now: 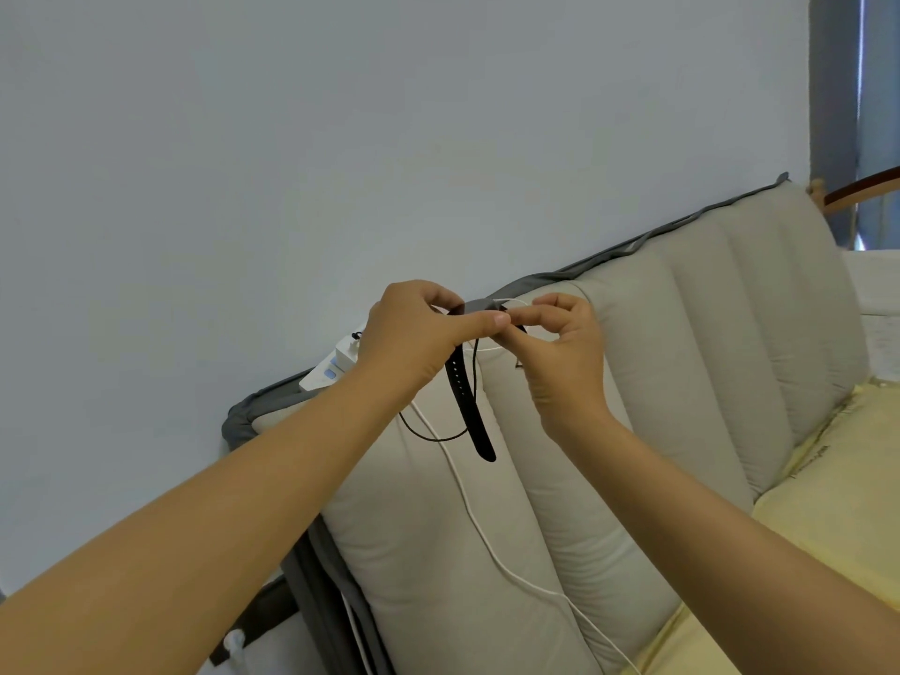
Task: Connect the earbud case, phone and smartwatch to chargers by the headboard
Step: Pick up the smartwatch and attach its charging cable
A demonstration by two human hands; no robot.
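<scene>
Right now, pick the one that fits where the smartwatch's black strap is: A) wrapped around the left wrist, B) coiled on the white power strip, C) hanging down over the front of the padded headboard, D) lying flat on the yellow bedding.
C: the black strap dangles down the beige headboard cushion, below both hands.
</scene>
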